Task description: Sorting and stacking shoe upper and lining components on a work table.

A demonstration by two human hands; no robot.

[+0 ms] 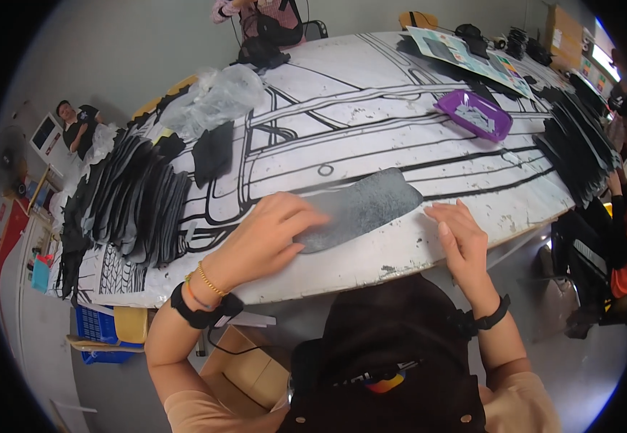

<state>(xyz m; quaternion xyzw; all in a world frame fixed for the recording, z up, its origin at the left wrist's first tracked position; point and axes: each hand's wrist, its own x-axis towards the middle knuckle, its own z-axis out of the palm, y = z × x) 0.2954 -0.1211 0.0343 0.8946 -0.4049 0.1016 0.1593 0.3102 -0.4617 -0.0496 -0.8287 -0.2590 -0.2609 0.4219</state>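
Note:
A dark grey, flat strip of fabric-like material (371, 206) lies aslant on the table in front of me. My left hand (266, 234) rests over its left end, thumb and fingers apart, the fingertips slightly blurred against the surface. Just beyond the strip's right end is my right hand (461, 234), its fingers loosely bent and the thumb apart, with nothing visible in it. It appears to be off the strip.
Stacked dark pieces (137, 198) line the table's left side, with another stack (576, 148) at right. Farther back are a purple tray (497, 123) holding small pale pieces, a clear plastic bag (216, 97) and a printed board (472, 58). Other people are around the table.

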